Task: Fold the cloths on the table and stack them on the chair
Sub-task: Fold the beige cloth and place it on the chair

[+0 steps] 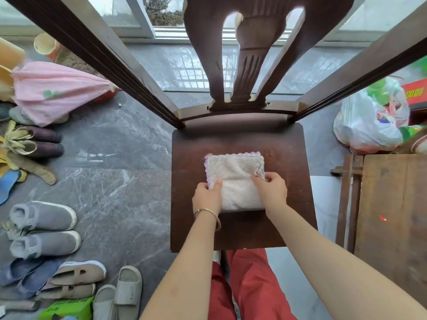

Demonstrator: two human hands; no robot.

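A folded cream cloth with a pink scalloped edge lies flat on the seat of a dark wooden chair. My left hand grips the cloth's near left edge, thumb on top; a gold bangle circles that wrist. At the near right edge, my right hand pinches the cloth with the fingers curled over it. Both hands rest on the seat.
The wooden table edge is at the right, with a white plastic bag behind it. Several shoes and slippers line the grey floor at the left, near a pink cloth bundle. My red trousers show below the seat.
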